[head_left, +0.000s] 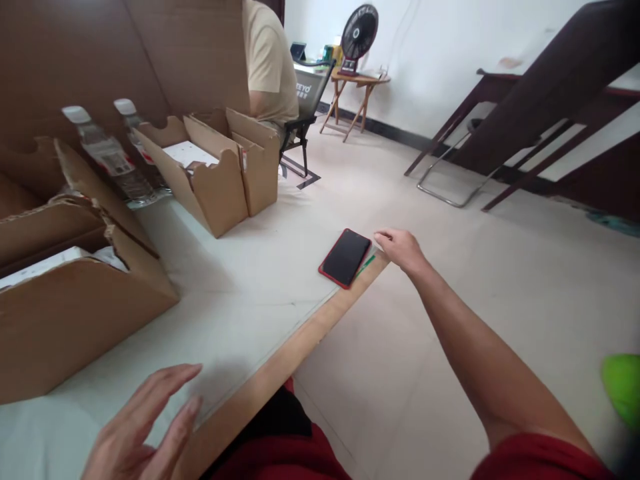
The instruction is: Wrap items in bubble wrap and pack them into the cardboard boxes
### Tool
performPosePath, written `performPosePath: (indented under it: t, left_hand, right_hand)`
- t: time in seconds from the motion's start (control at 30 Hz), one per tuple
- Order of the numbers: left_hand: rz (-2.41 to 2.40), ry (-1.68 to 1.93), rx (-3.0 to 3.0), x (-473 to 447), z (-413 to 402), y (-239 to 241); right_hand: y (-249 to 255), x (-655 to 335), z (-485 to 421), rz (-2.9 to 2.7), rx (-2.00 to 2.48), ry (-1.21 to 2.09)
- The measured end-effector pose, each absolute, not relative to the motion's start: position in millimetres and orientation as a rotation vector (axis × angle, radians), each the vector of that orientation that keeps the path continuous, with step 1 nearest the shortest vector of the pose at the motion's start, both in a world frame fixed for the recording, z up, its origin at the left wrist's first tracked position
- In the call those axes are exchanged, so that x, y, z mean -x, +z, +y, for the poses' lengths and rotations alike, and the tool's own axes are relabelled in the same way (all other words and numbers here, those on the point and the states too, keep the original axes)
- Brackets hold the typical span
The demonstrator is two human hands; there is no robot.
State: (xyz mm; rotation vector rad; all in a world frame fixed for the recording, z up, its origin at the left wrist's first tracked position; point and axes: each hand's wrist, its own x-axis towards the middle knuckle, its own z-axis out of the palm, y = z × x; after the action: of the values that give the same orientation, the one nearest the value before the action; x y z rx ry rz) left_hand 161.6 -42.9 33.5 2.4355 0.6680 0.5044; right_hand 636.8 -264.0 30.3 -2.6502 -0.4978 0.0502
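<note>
My left hand point(150, 423) hovers low over the near part of the pale table top, its thumb and fingers apart and nothing between them. At the table's far right corner is my right hand point(401, 248), with the fingers curled and pressed together. What they hold, if anything, I cannot make out. Just left of that hand lies a smartphone point(346, 257) with a dark screen and a red case, flat and close to the edge. A thin green strip point(365, 265) shows between the phone and the wooden table edge point(287, 363).
Cardboard boxes point(75, 320) point(220, 193) stand on the table's left side, with white items inside. Two water bottles point(113, 157) are behind them. Beyond, a person point(273, 63) sits on a folding chair point(310, 100). A fan point(359, 33) stands on a small wooden table point(360, 78).
</note>
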Motion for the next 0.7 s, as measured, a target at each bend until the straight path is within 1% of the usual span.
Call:
performPosePath:
  t: [0.13,0.33,0.5,0.6,0.7]
  left_hand:
    - [0.385,0.457,-2.415,-203.0,-66.0,38.7]
    - [0.362,0.299,-2.297,-240.0,-79.8,34.7]
    - [0.424,0.255,-2.122,-351.1,-86.2,33.3]
    - [0.485,0.206,-2.018,-418.9,-89.0,24.2]
    - [0.484,0.204,-1.956,-446.6,-94.5,10.6]
  right_hand:
    - [23.7,-648.9,-261.7,-0.567,2.734,0.179]
    - [22.8,-645.3,-269.3,-0.617,2.744,0.246]
    - [30.0,-642.7,-265.5,-0.628,2.723,0.272]
    - [35.4,-642.2,-259.7,-0.607,2.673,0.344]
    - [36.5,-637.6,-252.6,-0.547,2.549,0.454]
